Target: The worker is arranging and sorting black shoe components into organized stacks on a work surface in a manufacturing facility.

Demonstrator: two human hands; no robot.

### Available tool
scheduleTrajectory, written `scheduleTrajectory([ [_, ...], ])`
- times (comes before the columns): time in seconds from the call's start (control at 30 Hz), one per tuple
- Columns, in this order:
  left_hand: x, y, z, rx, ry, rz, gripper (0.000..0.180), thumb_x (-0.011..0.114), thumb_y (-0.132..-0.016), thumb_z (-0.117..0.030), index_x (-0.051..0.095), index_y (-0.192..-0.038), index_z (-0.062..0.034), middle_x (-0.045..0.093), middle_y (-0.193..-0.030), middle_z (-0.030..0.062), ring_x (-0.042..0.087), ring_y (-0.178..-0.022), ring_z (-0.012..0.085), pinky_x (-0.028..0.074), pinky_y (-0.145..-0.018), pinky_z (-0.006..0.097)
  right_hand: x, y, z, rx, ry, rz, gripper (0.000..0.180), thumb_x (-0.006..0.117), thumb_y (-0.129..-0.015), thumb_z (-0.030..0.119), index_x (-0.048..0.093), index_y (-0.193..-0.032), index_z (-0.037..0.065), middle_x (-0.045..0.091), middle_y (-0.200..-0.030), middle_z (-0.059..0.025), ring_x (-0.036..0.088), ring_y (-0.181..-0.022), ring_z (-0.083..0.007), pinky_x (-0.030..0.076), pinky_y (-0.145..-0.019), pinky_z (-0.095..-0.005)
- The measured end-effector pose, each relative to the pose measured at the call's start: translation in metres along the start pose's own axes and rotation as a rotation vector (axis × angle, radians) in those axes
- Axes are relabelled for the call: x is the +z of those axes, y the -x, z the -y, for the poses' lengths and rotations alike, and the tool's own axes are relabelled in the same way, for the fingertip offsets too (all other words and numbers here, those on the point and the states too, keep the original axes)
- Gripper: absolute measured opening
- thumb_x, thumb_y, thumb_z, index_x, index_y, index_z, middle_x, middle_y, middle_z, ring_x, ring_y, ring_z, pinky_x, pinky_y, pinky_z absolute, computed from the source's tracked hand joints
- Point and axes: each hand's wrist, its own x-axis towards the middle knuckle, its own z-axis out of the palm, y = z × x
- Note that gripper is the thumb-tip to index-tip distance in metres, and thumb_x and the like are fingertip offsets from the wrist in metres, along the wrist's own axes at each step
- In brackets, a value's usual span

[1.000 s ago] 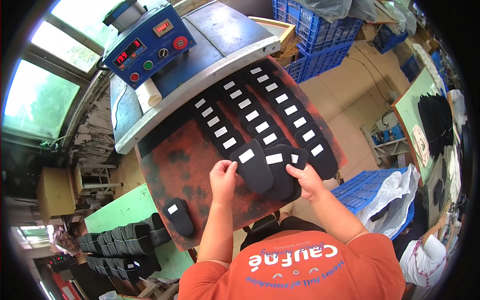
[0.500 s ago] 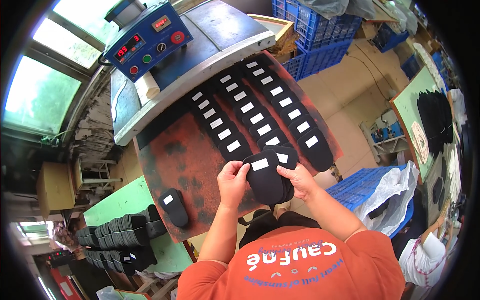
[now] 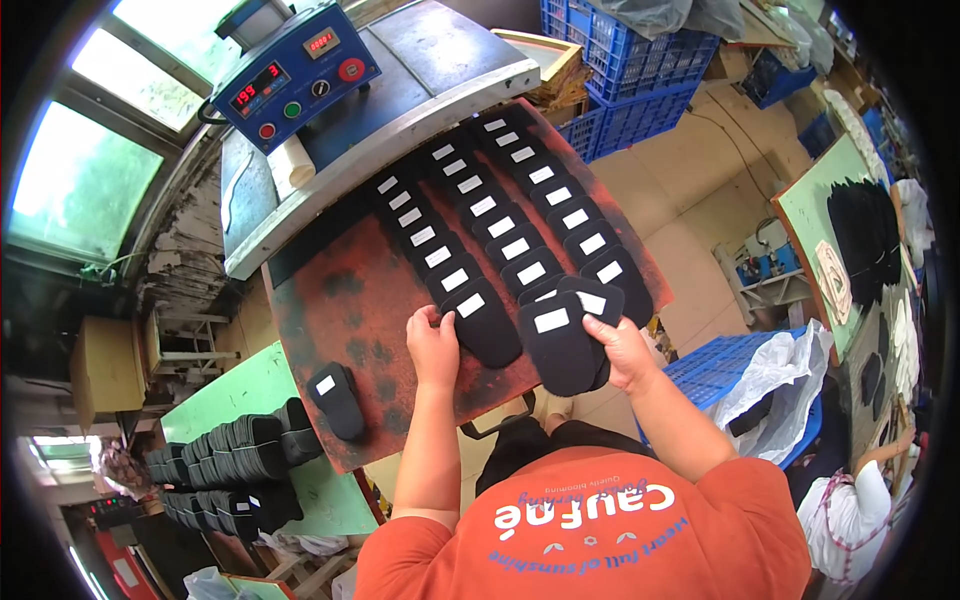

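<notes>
Black insoles with white labels lie overlapping in three rows on a red-and-black worn board (image 3: 335, 290). My left hand (image 3: 434, 343) has its fingers closed at the upper left edge of the nearest insole (image 3: 485, 335) in the left row, which lies on the board. My right hand (image 3: 622, 352) grips a small fanned stack of labelled insoles (image 3: 562, 352), thumb on top, above the near end of the middle row. The undersides of that stack are hidden. Apart from the rows, a small pile of insoles (image 3: 338, 408) sits at the board's left.
A blue control box (image 3: 295, 80) stands on the metal-edged bench (image 3: 400, 125) beyond the board. Stacked blue crates (image 3: 640, 110) are at the back right, another crate (image 3: 700, 375) with plastic at right. Bundled insoles (image 3: 235, 455) rest on a green table (image 3: 235, 400). Someone in white (image 3: 845, 520) is at far right.
My left hand has moved from the held stack down to the left row, where another insole now lies at the near end. My right hand has shifted slightly right with the stack.
</notes>
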Motion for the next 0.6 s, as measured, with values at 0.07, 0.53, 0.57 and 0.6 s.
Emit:
scheduleTrajectory([
  [0.07,0.004,0.014,-0.010,0.231,-0.050,-0.054,0.025,0.066,-0.080,-0.014,0.056,-0.095,0.0038,0.056,-0.083,0.0077,0.052,-0.064,0.0120,0.045,-0.060,0.028,0.008,0.003,-0.009,-0.004,0.026,0.023,0.030,0.059,-0.085,0.009,0.053,-0.114,0.001,0.059,-0.107,-0.0071,0.057,-0.097,-0.0174,0.047,-0.085,-0.0323],
  [0.53,-0.003,0.034,-0.008,0.259,-0.129,0.013,0.031,0.067,-0.079,-0.015,0.057,-0.104,0.0001,0.049,-0.102,0.0118,0.052,-0.065,0.0169,0.047,-0.063,0.028,0.005,-0.006,0.006,0.099,-0.308,0.235,0.054,0.022,-0.097,0.040,0.041,-0.127,-0.001,0.051,-0.122,-0.0144,0.052,-0.111,-0.0269,0.044,-0.094,-0.0402],
  [0.57,-0.007,0.039,-0.020,0.275,-0.054,0.034,0.030,0.068,-0.078,-0.015,0.058,-0.102,-0.0003,0.053,-0.096,0.0106,0.052,-0.065,0.0152,0.046,-0.062,0.027,0.011,-0.008,-0.001,0.129,-0.334,0.248,0.052,0.023,-0.098,0.038,0.042,-0.126,-0.001,0.051,-0.122,-0.0140,0.052,-0.111,-0.0266,0.044,-0.094,-0.0399],
  [0.6,-0.004,0.046,-0.021,0.169,0.142,0.144,0.030,0.069,-0.076,-0.014,0.059,-0.100,-0.0005,0.054,-0.090,0.0095,0.051,-0.063,0.0145,0.046,-0.060,0.026,0.017,-0.010,-0.008,0.160,-0.326,0.261,0.051,0.024,-0.098,0.037,0.042,-0.126,-0.001,0.051,-0.122,-0.0138,0.052,-0.111,-0.0260,0.044,-0.094,-0.0396],
])
